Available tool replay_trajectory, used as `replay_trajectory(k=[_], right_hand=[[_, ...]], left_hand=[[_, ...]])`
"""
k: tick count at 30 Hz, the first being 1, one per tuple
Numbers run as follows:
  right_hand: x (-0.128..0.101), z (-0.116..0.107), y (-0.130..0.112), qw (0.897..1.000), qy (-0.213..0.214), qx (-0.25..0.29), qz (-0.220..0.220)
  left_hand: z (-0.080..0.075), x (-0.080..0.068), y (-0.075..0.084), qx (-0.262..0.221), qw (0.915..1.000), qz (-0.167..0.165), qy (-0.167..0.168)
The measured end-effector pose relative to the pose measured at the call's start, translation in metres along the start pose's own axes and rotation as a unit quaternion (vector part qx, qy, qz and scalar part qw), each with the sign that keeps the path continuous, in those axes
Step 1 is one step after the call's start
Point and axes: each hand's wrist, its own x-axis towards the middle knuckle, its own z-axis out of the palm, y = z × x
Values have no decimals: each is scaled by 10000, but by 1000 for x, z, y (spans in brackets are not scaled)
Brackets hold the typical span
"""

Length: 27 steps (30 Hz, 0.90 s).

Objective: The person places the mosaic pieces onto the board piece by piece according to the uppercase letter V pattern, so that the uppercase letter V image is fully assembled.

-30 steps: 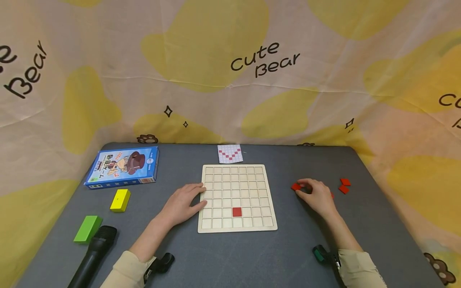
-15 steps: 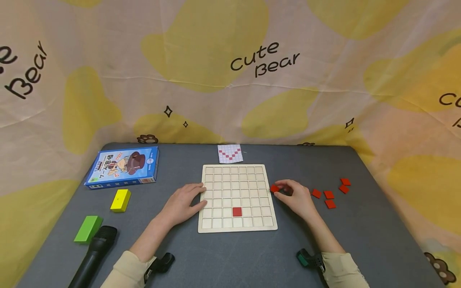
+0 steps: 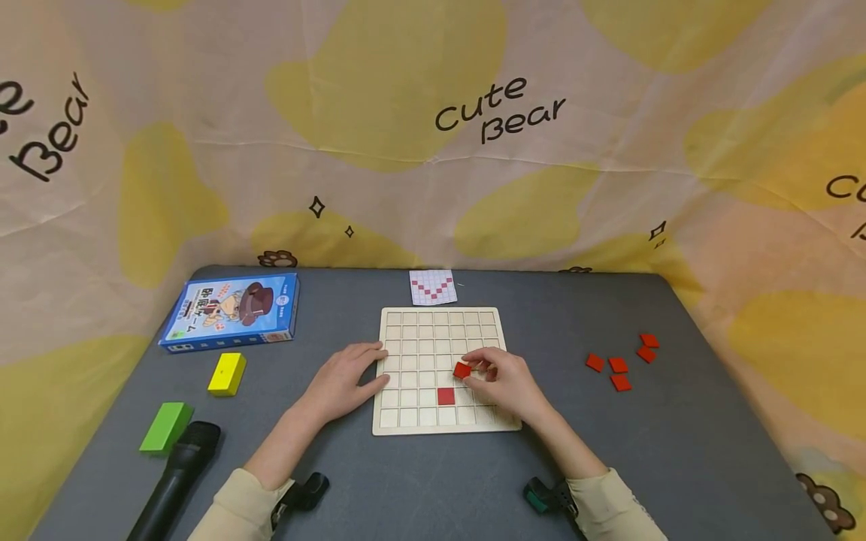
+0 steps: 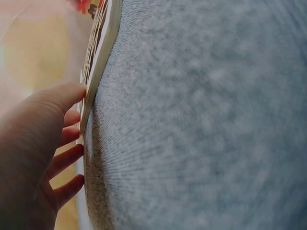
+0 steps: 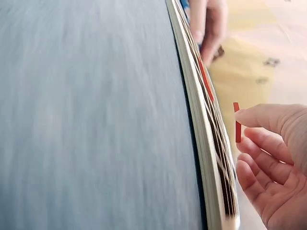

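Note:
A pale wooden grid board lies on the dark grey table. One red square tile is set in a cell of its second row from the front. My right hand pinches another red tile between thumb and fingers, over the right half of the board. In the right wrist view this held tile stands on edge, raised above the board's surface. My left hand rests at the board's left edge, thumb and fingertips touching the rim; the left wrist view shows the thumb against that side.
Several loose red tiles lie to the right. Behind the board is a small pattern card with a red V of squares. At left are a blue game box, a yellow block, a green block and a black microphone.
My right hand has carried a red tile leftward from the loose tiles to over the board. The left hand has stayed at the board's left edge.

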Motion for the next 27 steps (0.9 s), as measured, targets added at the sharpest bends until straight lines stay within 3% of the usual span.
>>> replay_trajectory(k=[4, 12, 21, 27], right_hand=[[5, 12, -11, 9994, -241, 24, -240], [13, 30, -22, 9984, -508, -207, -134], [20, 38, -25, 9969, -570, -404, -369], [19, 38, -26, 9970, -561, -432, -305]], left_hand=[[-1, 0, 1, -6, 10000, -32, -5], [-1, 0, 2, 20, 9999, -79, -62], [-1, 0, 1, 2, 9999, -117, -95], [-1, 0, 0, 10, 10000, -59, -49]])
